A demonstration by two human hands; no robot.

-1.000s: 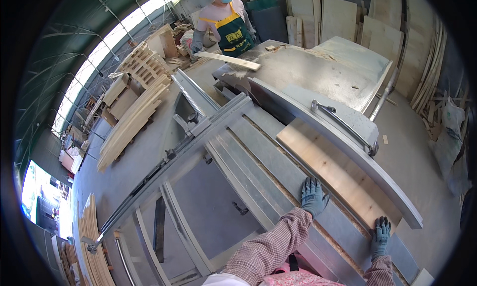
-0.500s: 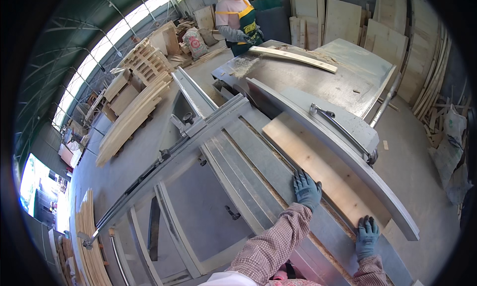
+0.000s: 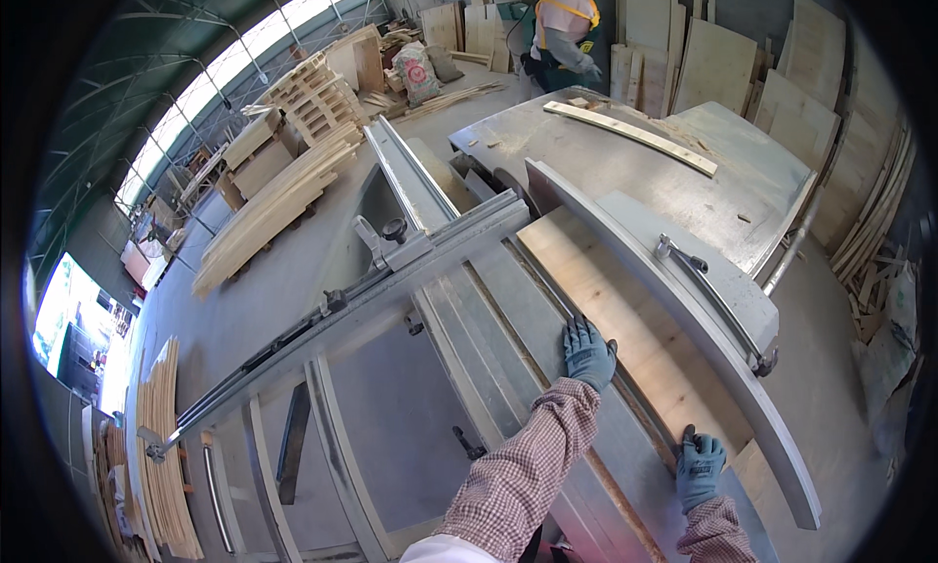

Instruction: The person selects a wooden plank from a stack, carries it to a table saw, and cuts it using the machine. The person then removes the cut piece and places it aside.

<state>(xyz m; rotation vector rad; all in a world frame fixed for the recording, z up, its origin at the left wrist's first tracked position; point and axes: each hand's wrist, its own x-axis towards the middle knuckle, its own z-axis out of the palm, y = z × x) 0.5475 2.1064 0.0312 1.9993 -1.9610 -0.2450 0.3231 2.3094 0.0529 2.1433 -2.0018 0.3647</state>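
Observation:
A long pale wooden board [image 3: 640, 319] lies flat on the grey metal saw table [image 3: 489, 319], alongside the long fence [image 3: 684, 321]. My left hand [image 3: 589, 356], in a blue-grey work glove, rests on the table against the board's left edge, fingers stretched out. Nearer me, my right hand [image 3: 701, 470] lies at the near end of the board with its fingertips on the edge. Neither hand is wrapped round the board. A dark round saw blade [image 3: 512, 188] shows in part beyond the board's far end, beside the fence.
A narrow wooden strip [image 3: 630, 138] lies on the far table. A clamp lever [image 3: 708, 294] sits on the fence. On the left are a sliding frame [image 3: 322, 368] and stacked planks [image 3: 283, 206]. A co-worker [image 3: 567, 30] stands at the back, near leaning panels [image 3: 713, 69].
The whole view has shifted and turned a little. At the back, the co-worker has moved rightward behind the far table. Both my hands stay at the board's left edge and near end.

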